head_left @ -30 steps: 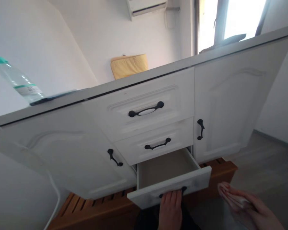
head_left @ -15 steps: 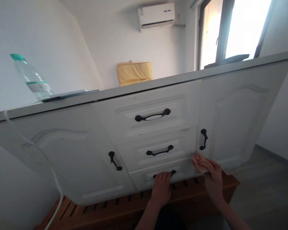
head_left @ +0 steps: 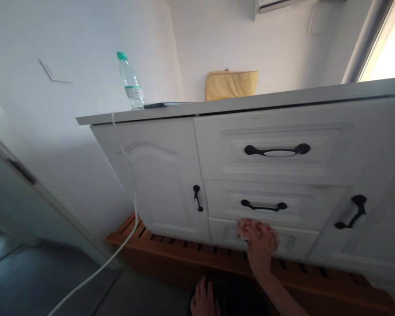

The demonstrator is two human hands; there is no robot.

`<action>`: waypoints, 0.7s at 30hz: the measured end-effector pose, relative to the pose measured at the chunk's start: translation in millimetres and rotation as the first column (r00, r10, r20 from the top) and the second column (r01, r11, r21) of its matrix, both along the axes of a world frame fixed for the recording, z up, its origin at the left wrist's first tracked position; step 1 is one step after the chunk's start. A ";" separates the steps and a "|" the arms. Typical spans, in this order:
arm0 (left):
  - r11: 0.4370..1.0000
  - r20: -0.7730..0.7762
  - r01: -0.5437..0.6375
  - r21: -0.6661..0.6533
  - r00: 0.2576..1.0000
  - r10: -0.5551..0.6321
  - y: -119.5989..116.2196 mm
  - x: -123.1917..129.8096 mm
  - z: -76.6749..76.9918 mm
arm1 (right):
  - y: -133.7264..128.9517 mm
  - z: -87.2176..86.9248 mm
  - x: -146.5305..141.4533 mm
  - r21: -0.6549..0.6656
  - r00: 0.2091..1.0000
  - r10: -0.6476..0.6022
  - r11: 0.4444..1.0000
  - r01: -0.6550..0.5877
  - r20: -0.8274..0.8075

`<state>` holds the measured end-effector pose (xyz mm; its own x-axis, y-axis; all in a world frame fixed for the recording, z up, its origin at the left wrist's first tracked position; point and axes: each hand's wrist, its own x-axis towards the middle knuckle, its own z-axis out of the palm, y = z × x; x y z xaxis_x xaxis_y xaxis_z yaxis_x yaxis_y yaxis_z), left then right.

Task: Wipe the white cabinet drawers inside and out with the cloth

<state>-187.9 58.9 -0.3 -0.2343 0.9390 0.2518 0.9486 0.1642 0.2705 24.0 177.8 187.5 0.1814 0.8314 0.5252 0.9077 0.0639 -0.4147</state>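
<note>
My right hand (head_left: 259, 245) presses against the front of the bottom drawer (head_left: 303, 242), its fingers closed over a pale pink cloth (head_left: 242, 231). Most of the cloth is under the hand, and the drawer's handle is hidden there too. Just above the hand is the middle drawer's black handle (head_left: 263, 206). Low in the view, my left hand (head_left: 204, 300) lies with fingers stretched out on dark clothing and holds nothing.
The white cabinet (head_left: 164, 184) stands on a slatted wooden bench (head_left: 145, 252). A white cable (head_left: 118, 248) hangs from the countertop (head_left: 217, 106) on the left. On top are a water bottle (head_left: 131, 85) and a flat dark device (head_left: 161, 105).
The view has swung left. My right hand has moved the cloth from the bottom drawer's right edge onto its front. My left hand has left the bottom handle and dropped to the dark clothing.
</note>
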 end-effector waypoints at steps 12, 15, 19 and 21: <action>0.930 -0.006 0.047 -0.364 0.999 -0.053 9.5 3.2 41.7 | 38.3 -0.6 -109.6 0.096 0.771 0.470 0.825 -0.557 0.430; 0.937 -0.021 0.057 -0.343 0.997 -0.068 9.2 1.1 37.7 | 33.3 -7.2 -46.5 0.119 0.753 0.406 0.837 -0.534 0.518; 0.947 -0.029 0.075 -0.313 0.996 -0.088 9.9 0.6 29.6 | 14.5 -7.5 61.4 0.145 0.768 0.280 0.890 -0.433 0.576; 0.942 -0.036 0.087 -0.323 0.994 -0.105 10.7 1.8 26.4 | 4.1 -5.9 112.6 0.141 0.748 0.230 0.907 -0.397 0.622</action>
<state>-186.0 69.6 26.0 -0.1337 0.9894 -0.0570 0.9755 0.1416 0.1685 136.6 181.9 181.6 -0.4734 0.6107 0.6348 0.8744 0.4131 0.2546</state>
